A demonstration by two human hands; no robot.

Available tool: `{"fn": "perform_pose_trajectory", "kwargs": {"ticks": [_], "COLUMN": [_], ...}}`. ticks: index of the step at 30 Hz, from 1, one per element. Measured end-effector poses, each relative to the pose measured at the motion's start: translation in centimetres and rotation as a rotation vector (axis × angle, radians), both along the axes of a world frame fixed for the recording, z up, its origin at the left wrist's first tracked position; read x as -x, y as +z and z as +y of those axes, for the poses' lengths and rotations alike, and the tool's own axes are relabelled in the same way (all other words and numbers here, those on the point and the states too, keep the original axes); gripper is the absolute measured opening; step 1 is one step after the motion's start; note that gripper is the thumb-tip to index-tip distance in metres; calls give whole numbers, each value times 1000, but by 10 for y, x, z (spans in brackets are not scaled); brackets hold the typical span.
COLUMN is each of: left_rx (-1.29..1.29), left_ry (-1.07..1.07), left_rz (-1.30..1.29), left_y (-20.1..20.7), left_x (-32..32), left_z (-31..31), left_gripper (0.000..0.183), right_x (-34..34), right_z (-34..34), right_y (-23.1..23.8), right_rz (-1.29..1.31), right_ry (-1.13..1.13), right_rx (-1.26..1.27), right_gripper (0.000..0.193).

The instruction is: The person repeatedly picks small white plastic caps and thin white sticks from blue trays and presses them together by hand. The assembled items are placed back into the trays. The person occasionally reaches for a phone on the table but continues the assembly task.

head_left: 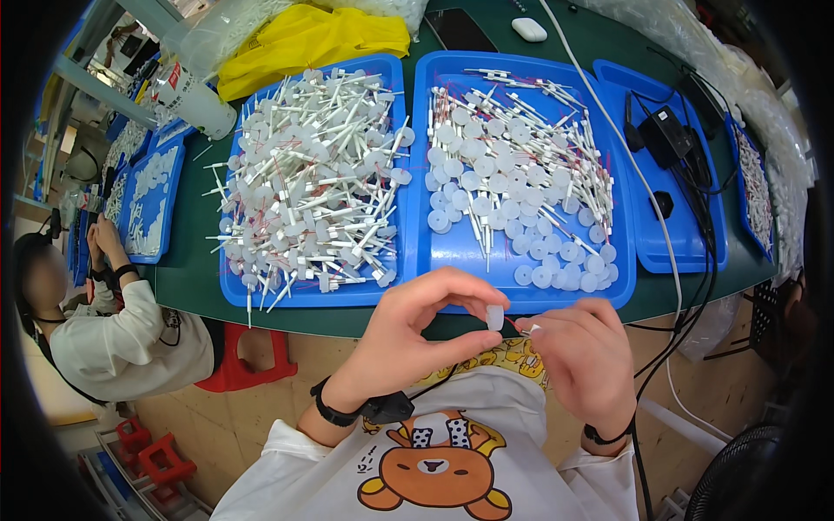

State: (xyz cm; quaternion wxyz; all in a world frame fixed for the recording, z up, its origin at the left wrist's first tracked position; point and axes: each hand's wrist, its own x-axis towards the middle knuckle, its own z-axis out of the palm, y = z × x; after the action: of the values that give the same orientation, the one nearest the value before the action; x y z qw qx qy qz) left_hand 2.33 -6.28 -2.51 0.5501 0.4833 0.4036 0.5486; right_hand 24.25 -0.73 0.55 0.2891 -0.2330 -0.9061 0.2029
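A green desk (193, 291) lies before you, and the left tray (326, 296) and right tray (447, 253) sit by its front edge. Both hold heaps of white sticks and discs (313, 178) — I can't tell which are done, but one piece looks half done in your hands. Your left hand (426, 326) pinches a round, cloudy disc (494, 318), just off the right tray's front edge. Your right hand (586, 352) seems to pinch a small white bit (533, 328) by a thin red wire (512, 323).
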Motion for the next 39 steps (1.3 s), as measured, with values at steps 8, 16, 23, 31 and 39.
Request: {"fn": "perform_pose_trajectory", "kwargs": {"ticks": [8, 16, 23, 31, 39], "left_rx": [-66, -75, -227, -360, -233], "left_ry": [0, 29, 30, -81, -205], "left_rz": [214, 224, 297, 501, 196], "left_y": [6, 7, 9, 20, 14], "left_x": [0, 0, 4, 14, 17], "left_z": [2, 2, 3, 2, -1], "left_gripper": [36, 34, 33, 28, 24], "right_x": [4, 8, 8, 7, 1], "right_z": [1, 1, -3, -17, -11], "right_y": [-5, -2, 0, 5, 7], "right_rz": [99, 96, 105, 267, 208], "right_ry": [-15, -34, 23, -74, 100], "right_rx": [175, 71, 335, 1403, 1805], "right_gripper": [31, 20, 18, 14, 21]}}
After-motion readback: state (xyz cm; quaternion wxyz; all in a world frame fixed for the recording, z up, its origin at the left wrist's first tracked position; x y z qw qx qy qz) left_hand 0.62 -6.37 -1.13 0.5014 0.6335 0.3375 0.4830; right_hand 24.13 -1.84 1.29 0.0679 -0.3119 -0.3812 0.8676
